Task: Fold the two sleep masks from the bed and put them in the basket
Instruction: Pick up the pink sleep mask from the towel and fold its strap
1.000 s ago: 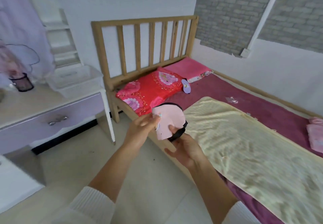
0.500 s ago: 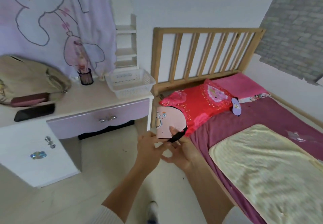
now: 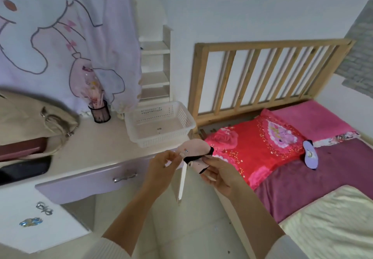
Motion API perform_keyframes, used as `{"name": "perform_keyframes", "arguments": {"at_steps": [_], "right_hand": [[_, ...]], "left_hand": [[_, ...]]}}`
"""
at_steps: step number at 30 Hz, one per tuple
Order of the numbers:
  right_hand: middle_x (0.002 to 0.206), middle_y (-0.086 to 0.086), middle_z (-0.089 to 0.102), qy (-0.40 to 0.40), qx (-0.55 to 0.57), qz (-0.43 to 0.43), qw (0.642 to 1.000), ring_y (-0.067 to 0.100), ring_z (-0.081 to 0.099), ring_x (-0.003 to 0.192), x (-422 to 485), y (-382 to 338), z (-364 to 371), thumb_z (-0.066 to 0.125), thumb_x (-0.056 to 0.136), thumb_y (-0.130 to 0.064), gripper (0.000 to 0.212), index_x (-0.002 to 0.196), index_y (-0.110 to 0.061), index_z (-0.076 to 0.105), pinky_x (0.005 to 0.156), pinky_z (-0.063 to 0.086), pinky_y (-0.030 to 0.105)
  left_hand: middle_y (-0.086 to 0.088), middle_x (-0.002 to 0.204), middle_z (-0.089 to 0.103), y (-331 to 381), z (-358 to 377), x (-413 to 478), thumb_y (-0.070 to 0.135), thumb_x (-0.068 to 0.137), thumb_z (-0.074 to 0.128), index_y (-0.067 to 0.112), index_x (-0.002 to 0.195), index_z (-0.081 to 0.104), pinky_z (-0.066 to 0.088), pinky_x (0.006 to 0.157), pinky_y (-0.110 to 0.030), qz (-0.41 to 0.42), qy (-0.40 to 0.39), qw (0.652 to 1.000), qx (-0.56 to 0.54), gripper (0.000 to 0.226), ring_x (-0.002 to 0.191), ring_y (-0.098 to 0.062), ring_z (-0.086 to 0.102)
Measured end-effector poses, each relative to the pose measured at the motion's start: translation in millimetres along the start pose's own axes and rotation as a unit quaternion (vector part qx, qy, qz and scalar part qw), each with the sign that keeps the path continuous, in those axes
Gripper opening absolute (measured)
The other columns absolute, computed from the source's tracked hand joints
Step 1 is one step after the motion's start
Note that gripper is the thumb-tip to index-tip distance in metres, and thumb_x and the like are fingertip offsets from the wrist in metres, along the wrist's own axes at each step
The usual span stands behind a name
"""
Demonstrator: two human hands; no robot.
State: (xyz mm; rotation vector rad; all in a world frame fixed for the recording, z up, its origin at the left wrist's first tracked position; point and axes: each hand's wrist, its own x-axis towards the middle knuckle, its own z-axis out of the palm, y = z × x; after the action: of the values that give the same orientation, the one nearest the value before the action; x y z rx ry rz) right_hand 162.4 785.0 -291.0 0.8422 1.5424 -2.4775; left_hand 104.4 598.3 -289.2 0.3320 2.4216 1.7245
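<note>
A folded pink sleep mask [image 3: 195,147] with a black strap is held between both hands just below the basket's near edge. My left hand [image 3: 161,167] pinches its left end. My right hand [image 3: 220,175] grips its right side and the strap. A white plastic basket [image 3: 186,118] stands on the desk corner beside the bed. It holds only a small dark scrap. A purple sleep mask [image 3: 310,154] lies flat on the maroon sheet next to the red pillow [image 3: 256,143].
The white desk [image 3: 96,143] with a lilac drawer carries a beige bag [image 3: 30,117], a dark phone [image 3: 24,168] and a mesh pen cup [image 3: 100,111]. A wooden headboard [image 3: 268,72] rises right of the basket. A yellow blanket [image 3: 333,224] covers the bed's near part.
My view has swung left from the bed toward the desk. Both hands carried the pink mask up to the basket's near edge, folding it smaller.
</note>
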Motion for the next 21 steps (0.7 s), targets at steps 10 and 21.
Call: {"name": "perform_keyframes", "arguments": {"at_steps": [10, 21], "right_hand": [[0.064, 0.0, 0.069, 0.003, -0.08, -0.007, 0.997, 0.01, 0.064, 0.055, 144.2, -36.1, 76.1, 0.067, 0.076, -0.005, 0.01, 0.083, -0.011, 0.068, 0.049, 0.047, 0.021], [0.065, 0.015, 0.058, 0.048, -0.257, -0.003, 0.965, 0.025, 0.055, 0.055, 314.1, -43.6, 176.5, 0.059, 0.077, 0.011, 0.016, 0.072, -0.004, 0.059, 0.057, 0.049, 0.034]], "left_hand": [[0.003, 0.061, 0.073, -31.7, -23.6, 133.7, 0.017, 0.076, 0.076, 0.013, 0.095, 0.058, 0.054, 0.059, -0.027, -0.177, 0.062, 0.955, -0.228, 0.027, 0.056, -0.008, 0.067], [-0.014, 0.128, 0.053, -124.0, -83.7, 268.3, 0.021, 0.084, 0.065, 0.013, 0.118, 0.056, 0.04, 0.096, -0.046, -0.115, 0.169, 0.954, 0.219, 0.035, 0.123, -0.036, 0.041]]}}
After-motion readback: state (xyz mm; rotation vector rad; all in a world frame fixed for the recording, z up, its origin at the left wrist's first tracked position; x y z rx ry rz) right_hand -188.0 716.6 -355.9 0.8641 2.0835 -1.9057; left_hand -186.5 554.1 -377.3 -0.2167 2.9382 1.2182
